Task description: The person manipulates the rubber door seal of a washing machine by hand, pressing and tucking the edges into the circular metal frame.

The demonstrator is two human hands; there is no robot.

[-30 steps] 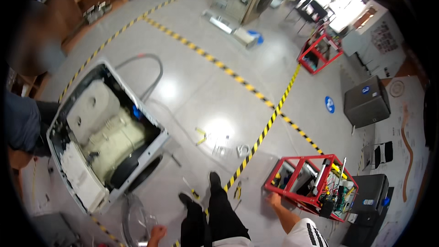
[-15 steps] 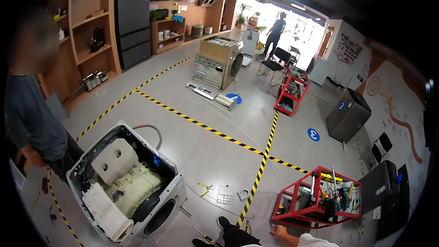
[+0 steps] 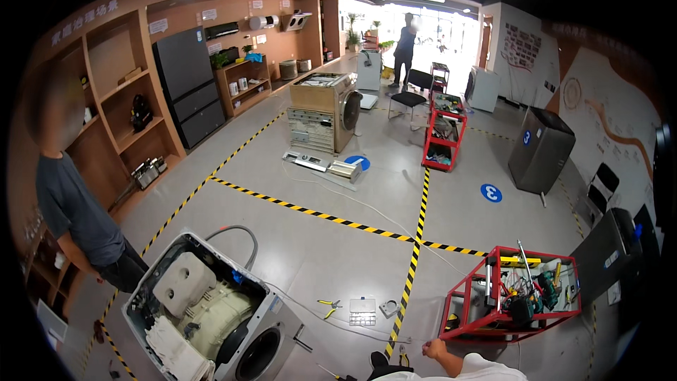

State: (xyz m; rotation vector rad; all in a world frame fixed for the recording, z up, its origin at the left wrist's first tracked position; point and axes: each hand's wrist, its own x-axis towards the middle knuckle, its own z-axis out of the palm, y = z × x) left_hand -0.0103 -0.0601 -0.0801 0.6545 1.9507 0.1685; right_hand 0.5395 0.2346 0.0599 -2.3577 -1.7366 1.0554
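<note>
1. Over the last second the view has lifted from the floor by the feet; the fridge [image 3: 185, 74] and a far person [image 3: 404, 49] now show in full.
2. The left hand, at the lower edge a second ago, has left the view, so I cannot tell what its fingers are doing.
3. The right hand [image 3: 435, 349] stays just beside the red cart [image 3: 543, 315], near its lower corner. Its fingers look loosely curled; no held thing shows, and I cannot tell whether they touch the frame.
4. The washer [image 3: 220, 314], top off, stands at lower left, well apart from that hand.
5. Pliers [image 3: 334, 305] and a parts box [image 3: 362, 312] lie on the floor between washer and cart.
6. The raised gaze suggests looking around rather than close handling.
</note>
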